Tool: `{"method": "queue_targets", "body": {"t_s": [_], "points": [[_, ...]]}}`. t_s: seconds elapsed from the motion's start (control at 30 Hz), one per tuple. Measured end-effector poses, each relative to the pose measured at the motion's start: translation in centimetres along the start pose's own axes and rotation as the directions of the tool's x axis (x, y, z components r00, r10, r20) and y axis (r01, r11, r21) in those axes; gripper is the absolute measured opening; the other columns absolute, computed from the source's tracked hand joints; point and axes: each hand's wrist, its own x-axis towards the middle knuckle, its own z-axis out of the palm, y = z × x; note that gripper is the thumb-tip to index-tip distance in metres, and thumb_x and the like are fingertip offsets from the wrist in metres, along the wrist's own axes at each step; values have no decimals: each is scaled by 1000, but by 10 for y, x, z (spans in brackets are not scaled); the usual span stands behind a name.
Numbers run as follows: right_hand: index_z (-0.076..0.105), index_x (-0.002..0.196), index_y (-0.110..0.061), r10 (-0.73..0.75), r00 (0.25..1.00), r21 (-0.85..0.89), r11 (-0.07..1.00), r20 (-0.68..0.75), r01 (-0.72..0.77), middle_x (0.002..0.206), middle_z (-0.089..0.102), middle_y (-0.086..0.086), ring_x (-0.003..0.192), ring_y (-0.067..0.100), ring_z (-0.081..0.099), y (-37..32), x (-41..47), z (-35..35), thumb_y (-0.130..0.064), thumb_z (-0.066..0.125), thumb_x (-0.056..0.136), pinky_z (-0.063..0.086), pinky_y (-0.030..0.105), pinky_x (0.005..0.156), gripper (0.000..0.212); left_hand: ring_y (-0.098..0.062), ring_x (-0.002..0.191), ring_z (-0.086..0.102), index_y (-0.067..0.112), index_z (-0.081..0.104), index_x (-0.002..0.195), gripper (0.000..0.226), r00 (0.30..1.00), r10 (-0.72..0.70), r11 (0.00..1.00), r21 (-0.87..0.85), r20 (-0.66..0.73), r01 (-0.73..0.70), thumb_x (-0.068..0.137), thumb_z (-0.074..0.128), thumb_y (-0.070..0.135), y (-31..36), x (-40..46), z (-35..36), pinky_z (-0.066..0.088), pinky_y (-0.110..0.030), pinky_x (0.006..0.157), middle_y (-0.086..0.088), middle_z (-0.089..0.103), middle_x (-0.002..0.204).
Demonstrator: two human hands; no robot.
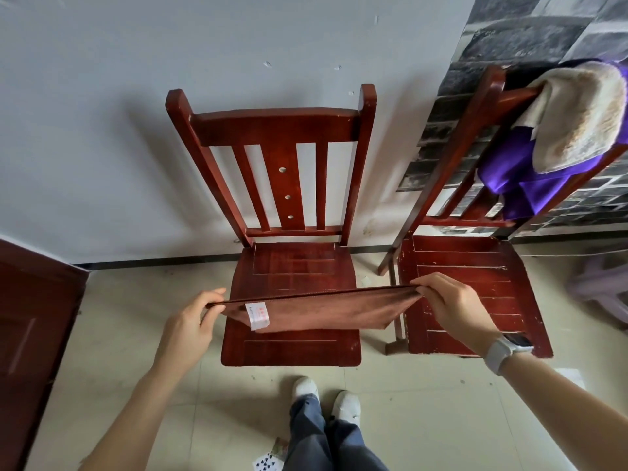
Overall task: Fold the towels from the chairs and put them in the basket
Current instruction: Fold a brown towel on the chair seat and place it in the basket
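Note:
A brown towel (326,309) with a white label hangs stretched between my hands above the seat of the middle wooden chair (285,130). My left hand (193,321) pinches its left corner and my right hand (452,304) pinches its right corner. The towel looks doubled over, with its top edge taut. On the backrest of the right wooden chair (475,287) hang a cream towel (577,117) and a purple towel (523,178) beneath it. No basket is in view.
Both chairs stand against a white wall, with a grey brick-pattern panel behind the right one. A dark red door (30,317) is at the left. A pale purple stool (605,287) sits at the far right. Playing cards (270,462) lie on the tiled floor by my feet.

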Motion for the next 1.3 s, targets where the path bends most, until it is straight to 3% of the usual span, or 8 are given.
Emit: {"method": "queue_targets", "body": {"t_s": [0.07,0.13,0.3,0.5,0.67,0.83,1.03,1.3], "points": [[63,97,-6,132,986,96,985,105,-142,75,67,-1,62,0,59,0,-12,10,1,53,88,43,12,62,15,-24,85,62,-1,60,92,8,994,-112,987,-116,-19,109,85,57,-3,-2,-14,8,46,-21,74,-11,67,98],[55,92,-13,223,955,170,951,195,-257,57,55,-7,45,-1,53,0,-24,19,-2,48,92,34,4,46,13,-27,80,57,-1,57,94,9,975,-220,956,-206,-39,208,87,54,-4,-3,-28,14,39,-8,67,-11,61,89],[47,94,-15,206,962,138,963,179,-232,70,54,-9,57,9,57,-7,-42,36,-6,42,94,39,16,55,11,-25,78,51,3,53,100,10,951,-303,939,-193,-65,286,91,48,2,-9,-46,21,36,-32,72,-6,56,86],[49,99,-15,270,953,137,948,135,-288,80,58,1,69,23,55,-12,-18,62,-10,40,94,42,34,63,11,-24,81,52,-4,53,100,12,966,-250,959,-153,-72,237,90,48,-1,-34,-13,29,38,-31,74,-16,60,91],[53,97,-17,370,918,78,920,142,-383,75,59,-8,59,15,56,0,24,104,-14,45,94,48,37,61,9,-27,81,60,1,59,97,10,957,-286,947,-142,34,288,88,54,2,-80,38,48,38,-27,72,-9,64,88],[66,93,-1,375,916,-40,927,142,-374,92,63,15,87,36,60,32,83,162,-5,54,89,49,44,78,13,-29,81,63,5,68,90,10,928,-323,929,-123,185,348,83,62,3,-136,102,85,43,-29,74,-9,68,87],[69,100,1,382,918,-142,920,106,-366,97,58,24,92,38,57,70,141,216,-3,54,88,40,34,81,20,-25,82,58,7,71,91,14,942,-248,966,-8,227,257,79,66,4,-182,174,138,44,-33,79,-10,66,93],[66,99,-1,368,929,-203,908,-37,-367,99,59,18,95,34,55,90,171,237,-7,51,90,37,30,74,19,-28,81,60,11,72,92,14,983,-172,985,20,70,171,80,65,8,-194,216,171,44,-32,74,-13,66,93]]}}
